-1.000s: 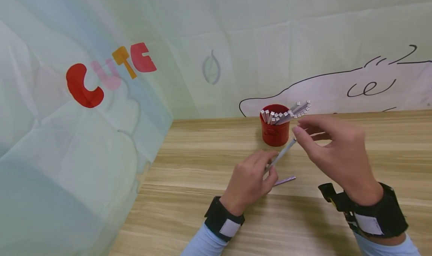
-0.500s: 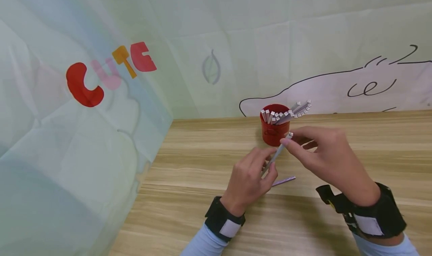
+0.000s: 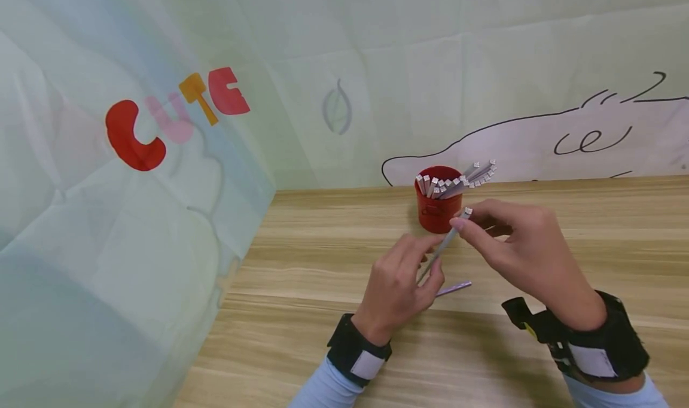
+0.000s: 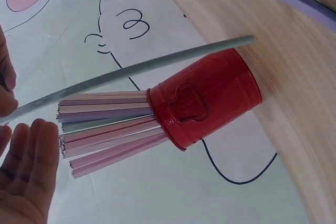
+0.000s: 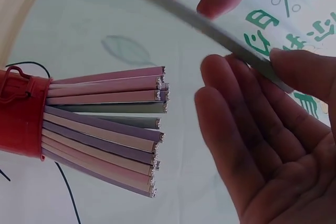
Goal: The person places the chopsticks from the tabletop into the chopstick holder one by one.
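A slim grey-green stick (image 3: 442,248) with a sparkly square end slants between the two hands, just in front of a small red bucket (image 3: 438,213). My right hand (image 3: 519,240) pinches it near that upper end with thumb and fingers. Lower down, the left hand (image 3: 397,282) holds it between thumb and forefinger; in the left wrist view the stick's plain lower end sticks out freely. Several similar sticks (image 5: 110,140) in pink, purple, beige and green stand fanned out in the bucket, sparkly ends up. A purple stick (image 3: 454,288) lies on the table, its left part hidden behind the left hand.
The wood-grain table (image 3: 280,336) runs back to a pale printed cloth wall (image 3: 377,67). A second cloth (image 3: 118,246) with coloured letters borders the table's left side. The bucket stands close to the back wall.
My right hand has come down and left, and its fingers now grip the stick just below the sparkly end. The stick has tilted a little steeper. The left hand has hardly moved.
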`<action>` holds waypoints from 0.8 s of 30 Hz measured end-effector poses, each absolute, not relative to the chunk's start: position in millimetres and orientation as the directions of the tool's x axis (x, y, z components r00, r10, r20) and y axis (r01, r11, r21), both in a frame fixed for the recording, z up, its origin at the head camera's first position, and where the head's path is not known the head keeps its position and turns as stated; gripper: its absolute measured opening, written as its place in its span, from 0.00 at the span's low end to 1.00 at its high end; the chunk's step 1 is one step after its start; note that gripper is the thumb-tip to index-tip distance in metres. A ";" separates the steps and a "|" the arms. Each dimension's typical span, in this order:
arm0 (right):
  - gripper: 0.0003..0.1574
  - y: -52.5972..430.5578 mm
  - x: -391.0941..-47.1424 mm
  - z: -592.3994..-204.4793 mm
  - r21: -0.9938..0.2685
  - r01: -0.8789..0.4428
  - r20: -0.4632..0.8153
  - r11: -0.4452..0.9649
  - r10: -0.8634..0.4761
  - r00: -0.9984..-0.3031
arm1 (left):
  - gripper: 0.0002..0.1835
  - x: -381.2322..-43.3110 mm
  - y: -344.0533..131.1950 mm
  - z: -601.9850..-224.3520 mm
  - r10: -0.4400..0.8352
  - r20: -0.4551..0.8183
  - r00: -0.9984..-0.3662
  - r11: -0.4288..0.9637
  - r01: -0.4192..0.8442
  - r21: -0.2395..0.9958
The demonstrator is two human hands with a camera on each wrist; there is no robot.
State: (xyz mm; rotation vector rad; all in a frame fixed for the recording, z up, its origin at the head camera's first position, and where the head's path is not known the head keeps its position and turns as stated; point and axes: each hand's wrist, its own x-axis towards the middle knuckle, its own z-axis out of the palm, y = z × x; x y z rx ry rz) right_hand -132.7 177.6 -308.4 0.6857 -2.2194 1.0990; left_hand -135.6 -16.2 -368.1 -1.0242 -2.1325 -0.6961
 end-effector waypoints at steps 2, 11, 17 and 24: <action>0.07 178.2 -132.4 -307.6 -0.535 -0.662 0.704 0.524 -0.156 -0.692 | 0.17 -135.3 -16.2 -367.7 0.464 0.754 -0.465 0.551 0.818 0.166; 0.13 174.3 -127.4 -295.7 -0.543 -0.739 0.815 0.398 0.035 -0.579 | 0.08 -135.0 -12.6 -374.5 0.524 0.708 -0.474 0.564 0.816 0.129; 0.15 174.8 -125.7 -294.6 -0.547 -0.778 0.837 0.308 0.178 -0.518 | 0.09 -134.2 -11.3 -379.8 0.570 0.606 -0.555 0.590 0.789 0.169; 0.11 172.2 -125.2 -287.3 -0.510 -0.845 0.818 0.159 0.395 -0.419 | 0.09 -135.4 -11.1 -387.4 0.607 0.528 -0.594 0.633 0.763 0.131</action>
